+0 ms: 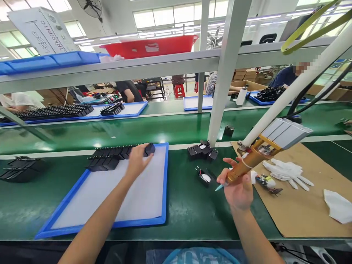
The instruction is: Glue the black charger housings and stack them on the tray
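Observation:
My left hand (137, 160) is over a blue-rimmed white tray (165, 183), its thumb apart from the fingers. Just beyond the fingertips sits a black plug adapter (150, 149), at the right end of the rows of black adapters (103, 163) along the tray's far side. My right hand (238, 190) is wrapped round a gold cylindrical tool (243, 165) joined to a grey finned block (286, 134). A pale blue tip (219, 187) sticks out below those fingers. Left of that hand, an adapter with a white label (203, 176) lies on the green bench.
More adapters lie in a pile (202, 151) by the post (220, 91) and at the far left (20, 168). White gloves (287, 174) and a small circuit part (266, 182) rest on cardboard (297, 212). A white slanted pole (288, 84) crosses the right side.

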Tool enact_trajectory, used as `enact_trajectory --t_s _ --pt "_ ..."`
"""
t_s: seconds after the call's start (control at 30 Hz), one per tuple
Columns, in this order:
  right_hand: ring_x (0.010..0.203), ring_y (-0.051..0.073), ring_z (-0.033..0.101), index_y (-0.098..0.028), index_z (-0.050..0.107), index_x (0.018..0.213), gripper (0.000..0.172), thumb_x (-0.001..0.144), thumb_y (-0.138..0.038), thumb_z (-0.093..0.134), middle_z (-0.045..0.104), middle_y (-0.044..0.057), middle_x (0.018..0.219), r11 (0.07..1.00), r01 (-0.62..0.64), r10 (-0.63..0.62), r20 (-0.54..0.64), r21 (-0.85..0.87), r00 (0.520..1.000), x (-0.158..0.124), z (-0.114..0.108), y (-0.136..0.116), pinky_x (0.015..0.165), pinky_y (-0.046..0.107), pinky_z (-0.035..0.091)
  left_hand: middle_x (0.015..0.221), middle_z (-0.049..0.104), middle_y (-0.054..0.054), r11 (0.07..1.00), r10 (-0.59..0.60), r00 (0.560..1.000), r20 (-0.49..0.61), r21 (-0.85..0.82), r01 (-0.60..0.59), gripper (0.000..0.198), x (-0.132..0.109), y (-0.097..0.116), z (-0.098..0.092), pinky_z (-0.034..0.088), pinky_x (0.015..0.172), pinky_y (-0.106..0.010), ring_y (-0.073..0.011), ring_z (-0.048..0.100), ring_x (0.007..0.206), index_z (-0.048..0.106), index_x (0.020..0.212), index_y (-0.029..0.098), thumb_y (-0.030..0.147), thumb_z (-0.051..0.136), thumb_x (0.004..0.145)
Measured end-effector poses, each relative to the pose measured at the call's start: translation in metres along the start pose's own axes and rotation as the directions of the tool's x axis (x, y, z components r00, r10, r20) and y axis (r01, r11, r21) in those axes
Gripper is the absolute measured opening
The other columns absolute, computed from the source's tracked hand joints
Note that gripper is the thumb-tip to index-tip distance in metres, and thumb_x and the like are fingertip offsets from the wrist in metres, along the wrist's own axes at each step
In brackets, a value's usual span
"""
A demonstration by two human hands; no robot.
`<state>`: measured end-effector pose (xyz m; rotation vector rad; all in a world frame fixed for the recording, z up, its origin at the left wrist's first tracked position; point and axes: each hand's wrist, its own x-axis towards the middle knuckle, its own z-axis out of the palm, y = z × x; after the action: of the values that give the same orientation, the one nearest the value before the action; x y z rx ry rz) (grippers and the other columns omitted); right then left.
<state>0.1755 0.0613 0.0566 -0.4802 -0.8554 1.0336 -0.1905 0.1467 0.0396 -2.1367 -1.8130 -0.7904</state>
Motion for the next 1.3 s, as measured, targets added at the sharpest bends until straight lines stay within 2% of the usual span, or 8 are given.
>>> enact_trajectory --t_s 0.13,0.27,0.43,0.6,0.73,1.0,1.2,1.3 --pt "0.050 0.010 0.057 -0.031 0.053 0.117 0.036 0.085 -0.046 0.052 0.063 0.005 0.110 1.000 0.011 -0.011 -0.001 -0.014 1.000 0.000 -0.001 0.002 0.047 0.030 0.051 0.138 0.050 -0.016 0.923 0.153 0.939 0.309 -0.383 -0.025 0.070 0.025 0.105 0.049 0.035 0.109 -0.044 -0.0299 0.044 0.130 0.042 0.136 0.016 0.045 0.067 0.077" --pt "0.050 0.009 0.056 -0.031 0.051 0.118 0.035 0.086 -0.046 0.050 0.063 0.005 0.111 0.999 0.035 -0.035 -0.006 -0.036 0.999 0.001 -0.002 0.002 0.047 0.030 0.051 0.133 0.055 -0.016 0.892 0.157 0.918 0.365 -0.451 0.027 0.069 0.046 0.150 0.084 0.040 0.105 -0.044 -0.0302 0.051 0.125 0.045 0.132 0.014 0.040 0.072 0.074" --pt "0.051 0.009 0.057 -0.031 0.052 0.114 0.031 0.086 -0.044 0.050 0.064 0.004 0.110 0.999 0.026 -0.026 0.010 -0.019 1.000 0.000 0.001 0.000 0.048 0.030 0.051 0.118 0.066 -0.010 0.871 0.156 0.886 0.436 -0.484 0.085 0.053 0.033 0.141 0.056 0.048 0.094 -0.042 -0.0272 0.063 0.107 0.054 0.120 0.018 0.037 0.072 0.074" --pt "0.049 0.009 0.057 -0.031 0.051 0.119 0.036 0.085 -0.045 0.052 0.064 0.003 0.111 1.000 0.006 -0.006 0.032 0.018 0.999 -0.004 0.002 -0.003 0.047 0.031 0.052 0.124 0.063 -0.004 0.811 0.267 0.761 0.591 -0.565 0.154 0.054 -0.037 0.139 -0.016 0.048 0.096 -0.039 -0.0240 0.061 0.110 0.055 0.122 0.028 0.036 0.074 0.072" --pt "0.049 0.009 0.058 -0.031 0.053 0.118 0.034 0.086 -0.044 0.052 0.064 0.003 0.111 0.999 0.010 -0.012 0.067 0.032 0.998 -0.005 0.004 -0.004 0.046 0.030 0.053 0.138 0.054 -0.003 0.757 0.292 0.681 0.671 -0.598 0.265 0.056 -0.088 0.150 -0.040 0.041 0.107 -0.040 -0.0233 0.052 0.126 0.051 0.130 0.032 0.030 0.070 0.078" --pt "0.048 0.008 0.057 -0.031 0.051 0.117 0.036 0.085 -0.047 0.053 0.064 0.003 0.109 1.000 -0.005 0.005 0.035 0.021 0.999 -0.004 0.006 -0.004 0.045 0.029 0.052 0.146 0.044 -0.007 0.682 0.087 0.810 0.579 -0.627 0.376 0.058 -0.127 0.163 -0.024 0.046 0.104 -0.041 -0.0249 0.045 0.132 0.046 0.138 0.033 0.038 0.065 0.083" --pt "0.047 0.008 0.057 -0.032 0.050 0.118 0.035 0.086 -0.047 0.052 0.064 0.002 0.109 0.998 -0.022 0.018 0.066 0.058 0.998 -0.007 0.016 -0.002 0.045 0.028 0.053 0.128 0.061 -0.008 0.454 -0.081 0.808 0.584 -0.700 0.551 0.049 -0.135 0.163 -0.017 0.052 0.097 -0.039 -0.0206 0.062 0.113 0.048 0.136 0.026 0.036 0.057 0.089" --pt "0.047 0.007 0.056 -0.032 0.049 0.117 0.034 0.086 -0.047 0.052 0.065 0.002 0.109 0.996 -0.037 0.031 0.083 0.079 0.996 -0.011 0.024 -0.001 0.044 0.027 0.053 0.129 0.061 -0.008 0.552 -0.174 0.842 0.511 -0.657 0.513 0.034 -0.138 0.170 -0.013 0.055 0.091 -0.038 -0.0215 0.064 0.109 0.060 0.123 0.025 0.036 0.050 0.092"
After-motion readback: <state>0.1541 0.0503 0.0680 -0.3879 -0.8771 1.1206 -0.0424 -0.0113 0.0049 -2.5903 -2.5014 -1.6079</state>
